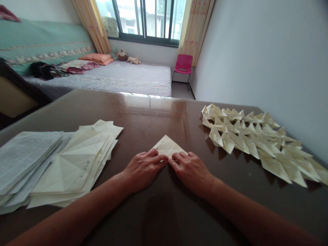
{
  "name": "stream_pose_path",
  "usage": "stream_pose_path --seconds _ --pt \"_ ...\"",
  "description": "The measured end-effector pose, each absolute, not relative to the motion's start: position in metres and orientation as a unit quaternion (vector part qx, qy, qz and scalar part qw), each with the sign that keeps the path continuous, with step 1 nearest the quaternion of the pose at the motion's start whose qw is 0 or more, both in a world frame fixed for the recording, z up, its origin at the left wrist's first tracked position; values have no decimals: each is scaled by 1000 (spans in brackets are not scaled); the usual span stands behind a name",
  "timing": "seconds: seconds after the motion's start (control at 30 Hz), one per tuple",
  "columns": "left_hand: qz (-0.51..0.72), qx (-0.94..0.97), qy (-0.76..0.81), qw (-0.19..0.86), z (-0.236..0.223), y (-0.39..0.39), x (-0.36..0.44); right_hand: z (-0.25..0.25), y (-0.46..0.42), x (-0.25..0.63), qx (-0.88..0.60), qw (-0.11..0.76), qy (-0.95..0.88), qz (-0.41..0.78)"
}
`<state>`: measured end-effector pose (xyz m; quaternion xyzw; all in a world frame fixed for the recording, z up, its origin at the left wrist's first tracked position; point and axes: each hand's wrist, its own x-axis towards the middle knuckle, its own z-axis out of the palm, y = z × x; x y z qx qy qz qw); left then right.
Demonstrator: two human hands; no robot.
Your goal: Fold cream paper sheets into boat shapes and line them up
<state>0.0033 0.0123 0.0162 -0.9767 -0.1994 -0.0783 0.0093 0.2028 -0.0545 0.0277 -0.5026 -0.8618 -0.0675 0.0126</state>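
A cream sheet of paper (167, 145), folded so that a point faces away from me, lies flat on the brown table (164, 118). My left hand (146, 165) presses on its near left edge with the fingers bent together. On the near right edge my right hand (191, 171) does the same, and the fingertips of both hands almost meet at the middle. Small dark print shows on the paper's left side. The near edge of the sheet is hidden under my fingers.
To the left lies a stack of creased cream sheets (77, 159), beside a pile of written papers (28, 153). Several rows of folded paper boats (246, 133) stand at the right, near the wall. Past the table are a bed (143, 75) and a pink chair (183, 63).
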Motion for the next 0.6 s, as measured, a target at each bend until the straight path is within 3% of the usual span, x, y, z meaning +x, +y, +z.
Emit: stream_pose_path --seconds 0.2,0.6 --pt "-79 -977 -196 15 16 12 3 43 -72 198 -569 -72 -817 -61" --pt "-186 -944 -272 -2 4 29 -5 27 -51 202 -576 -29 -813 -76"
